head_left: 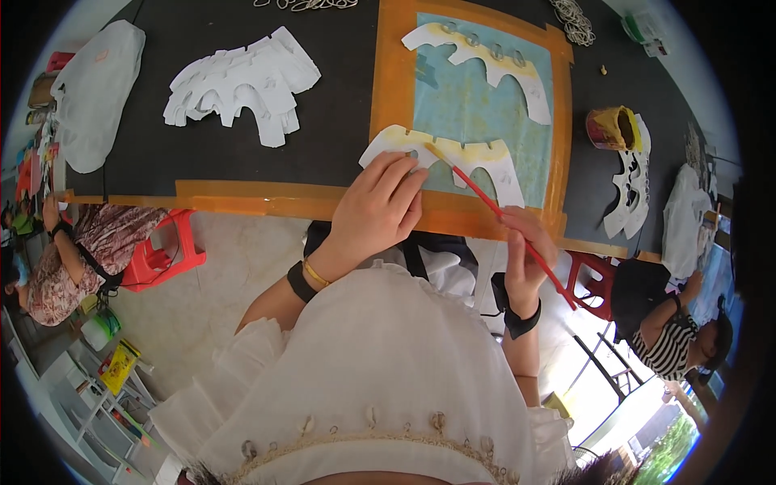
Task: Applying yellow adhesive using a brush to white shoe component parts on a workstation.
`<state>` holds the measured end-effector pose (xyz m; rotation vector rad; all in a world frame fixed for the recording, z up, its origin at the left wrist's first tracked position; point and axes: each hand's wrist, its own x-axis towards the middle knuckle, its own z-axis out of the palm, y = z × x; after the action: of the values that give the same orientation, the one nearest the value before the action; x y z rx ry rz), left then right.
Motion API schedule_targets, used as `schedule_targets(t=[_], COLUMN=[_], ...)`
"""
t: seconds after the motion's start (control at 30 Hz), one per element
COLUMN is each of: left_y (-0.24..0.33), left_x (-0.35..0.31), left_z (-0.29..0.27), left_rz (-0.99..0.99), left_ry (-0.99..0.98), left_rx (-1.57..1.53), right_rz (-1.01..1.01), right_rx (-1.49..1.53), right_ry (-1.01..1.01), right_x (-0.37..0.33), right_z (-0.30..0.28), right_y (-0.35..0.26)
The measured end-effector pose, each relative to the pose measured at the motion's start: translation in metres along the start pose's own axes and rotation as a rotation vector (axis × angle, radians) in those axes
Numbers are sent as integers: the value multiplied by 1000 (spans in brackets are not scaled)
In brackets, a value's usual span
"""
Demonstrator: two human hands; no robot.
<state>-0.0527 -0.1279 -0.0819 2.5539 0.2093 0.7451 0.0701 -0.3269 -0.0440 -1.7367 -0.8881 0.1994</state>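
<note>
My right hand (527, 249) is closed round a paintbrush (477, 187) with a thin red handle. The bristle end rests on the top edge of a white arched cutout (485, 155), where a yellowish coat runs along the notches. At that piece's left part, the curled fingers of my left hand (384, 198) grip it and press it down. Beneath lies a blue-green sheet (453, 105) framed in orange tape. A second white cutout (517, 73), yellowed along its top with several ring-like shapes there, lies farther back on the sheet.
A stack of white cutouts (238, 89) lies left on the black table (339, 48). A yellow-smeared can (612, 128) stands right, by more cutouts (626, 194). White plastic bags (101, 93) and cord (574, 20) lie near the edges. People sit at both sides.
</note>
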Motion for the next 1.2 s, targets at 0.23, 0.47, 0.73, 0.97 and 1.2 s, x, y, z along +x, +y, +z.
schedule_targets(t=[0.23,0.47,0.73,0.97,1.2], left_y=[1,-1,0,-5,-2], left_x=[0,-1,-3,-9,-8], left_z=[1,0,2,4,2], left_rz=[-32,-10,-50,-38,-44], left_ry=[1,-1,46,29,-10], left_rx=[-15,-12,-35,-7,-39], right_rz=[5,-104,-120,-84,-112], right_rx=[-14,-33,-23,56,33], right_ry=[-2,-80,-193,-231,-233], right_x=[6,10,27,34,39], right_z=[-7,-1,13,11,12], right_y=[6,1,-1,-1,1])
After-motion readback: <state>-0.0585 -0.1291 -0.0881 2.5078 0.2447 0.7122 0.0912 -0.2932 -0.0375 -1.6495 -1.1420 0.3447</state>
